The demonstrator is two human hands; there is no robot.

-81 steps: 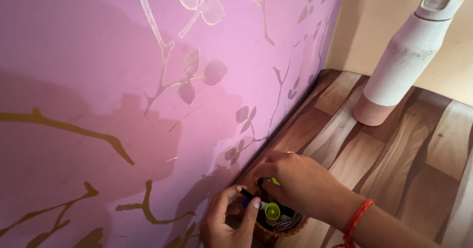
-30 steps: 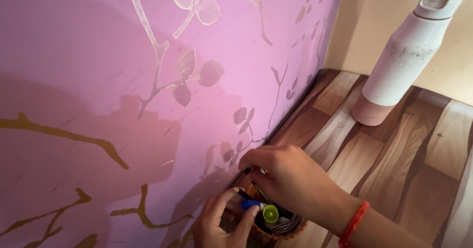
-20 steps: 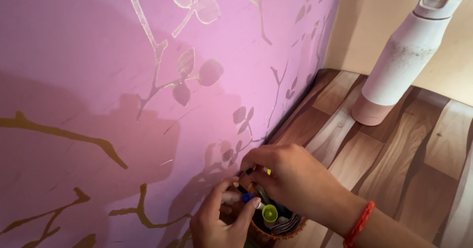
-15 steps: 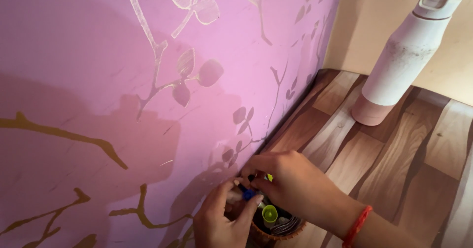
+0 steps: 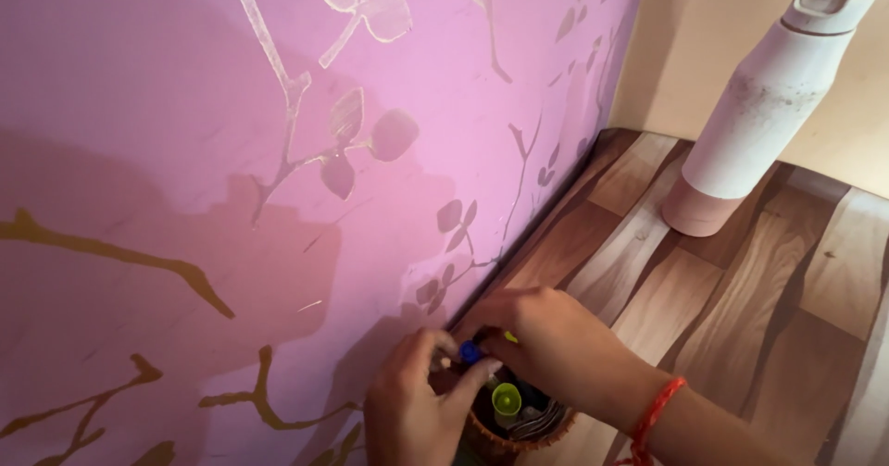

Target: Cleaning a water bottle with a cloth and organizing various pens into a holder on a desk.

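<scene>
Your left hand point(image 5: 412, 410) pinches a blue-capped pen point(image 5: 469, 352); your right hand point(image 5: 546, 346) grips a yellow-tipped pen point(image 5: 510, 337), both over the round brown holder point(image 5: 519, 434) on the wood-pattern worktop point(image 5: 741, 309).

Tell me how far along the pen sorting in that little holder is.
Done: the holder already has a green-capped marker and other pens standing in it. In hand: the left hand and right hand meet over its rim, pinching a blue-capped pen. Left: that pen is not yet released.
</scene>
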